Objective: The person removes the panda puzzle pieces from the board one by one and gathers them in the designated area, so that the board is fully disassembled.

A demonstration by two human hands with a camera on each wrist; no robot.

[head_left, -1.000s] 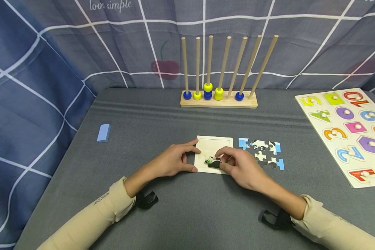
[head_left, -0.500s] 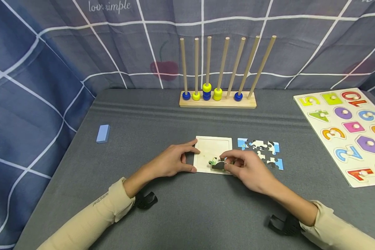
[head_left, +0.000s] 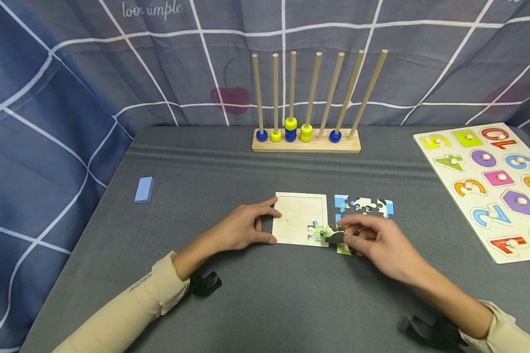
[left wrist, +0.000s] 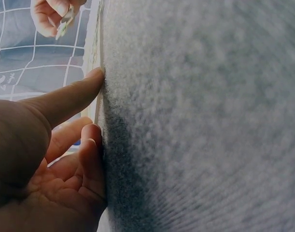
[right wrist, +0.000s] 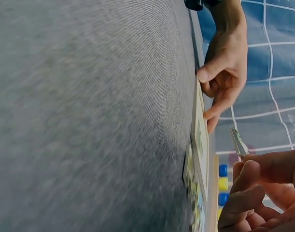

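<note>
A shallow square wooden puzzle tray (head_left: 298,214) lies on the grey table. My left hand (head_left: 246,227) touches its left edge, with the thumb near the lower corner and fingers on the rim. Between thumb and fingertips, my right hand (head_left: 377,245) pinches a puzzle piece (head_left: 334,238), its dark side showing. That piece is held above the tray's lower right corner, also visible raised and tilted in the right wrist view. A green-and-white puzzle piece (head_left: 316,232) shows at that corner. Several panda puzzle pieces (head_left: 364,203) lie right of the tray, partly hidden behind my right hand.
A wooden peg stand (head_left: 306,144) with blue and yellow beads stands at the back. On the right lies a number and shape board (head_left: 481,191). A blue block (head_left: 144,190) sits far left. A checked curtain (head_left: 194,63) hangs behind the table.
My right hand has moved to the right with the pinched puzzle piece, from over the tray to its right edge. The left hand stays at the tray's left edge.
</note>
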